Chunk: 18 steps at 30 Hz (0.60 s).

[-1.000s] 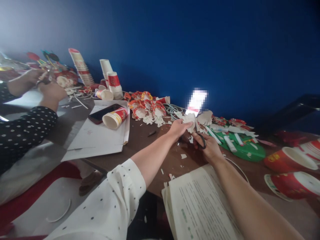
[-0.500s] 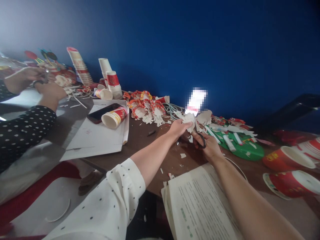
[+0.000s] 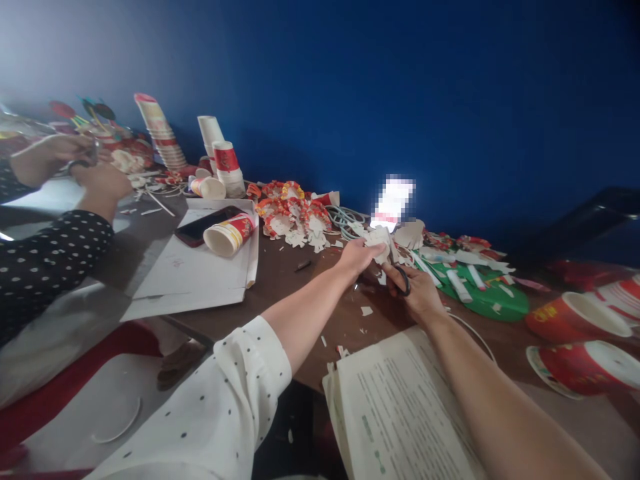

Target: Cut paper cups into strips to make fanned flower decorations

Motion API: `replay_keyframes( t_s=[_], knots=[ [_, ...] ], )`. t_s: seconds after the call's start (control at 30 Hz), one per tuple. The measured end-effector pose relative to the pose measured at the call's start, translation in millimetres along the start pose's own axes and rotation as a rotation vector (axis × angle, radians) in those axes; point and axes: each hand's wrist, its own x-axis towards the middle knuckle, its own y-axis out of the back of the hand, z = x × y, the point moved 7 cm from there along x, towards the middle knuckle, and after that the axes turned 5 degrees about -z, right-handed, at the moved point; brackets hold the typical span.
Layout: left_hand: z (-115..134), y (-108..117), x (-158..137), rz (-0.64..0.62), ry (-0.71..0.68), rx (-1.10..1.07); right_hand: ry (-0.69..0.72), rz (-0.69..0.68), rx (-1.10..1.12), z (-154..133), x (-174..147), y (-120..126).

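My left hand (image 3: 359, 257) is closed on a white piece of paper cup (image 3: 379, 241), holding it over the brown table. Fingers of my right hand (image 3: 419, 293) are wrapped round the black-handled scissors (image 3: 404, 280), just right of and below the piece. The blades are mostly hidden by my hand and the paper. Behind the piece a bright phone screen (image 3: 393, 203) stands tilted against the blue wall. Cut red and white cup pieces (image 3: 295, 213) lie heaped to the left of my hands. Small paper scraps (image 3: 367, 311) are scattered below them.
Printed sheets (image 3: 400, 407) lie at the front edge. On the right are a green disc (image 3: 493, 303) with scraps and red paper cups (image 3: 575, 313). Left stand cup stacks (image 3: 227, 167), white cardboard (image 3: 175, 280) with a dark phone (image 3: 200, 228), and a co-worker's hands (image 3: 95, 173) with scissors.
My hands stay almost in place, with the scissors' handle shifted very slightly. At left, the co-worker's hands and scissors have moved a little.
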Motion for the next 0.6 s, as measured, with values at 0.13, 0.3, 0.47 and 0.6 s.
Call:
replay_keyframes(
  t_s=[0.13,0.3,0.47,0.6],
  knots=[
    [3,0,-1,-0.005,-0.014,0.080,-0.086,0.016,0.054,1,-3,-3],
    [6,2,-1,0.042,-0.044,0.195,-0.164,0.033,0.201,11,-1,-8],
    [11,3,-5,0.069,-0.053,0.297,-0.234,0.053,0.251,18,2,-9],
    [13,3,-7,0.070,-0.037,0.312,-0.203,0.071,0.216,17,1,-7]
  ],
)
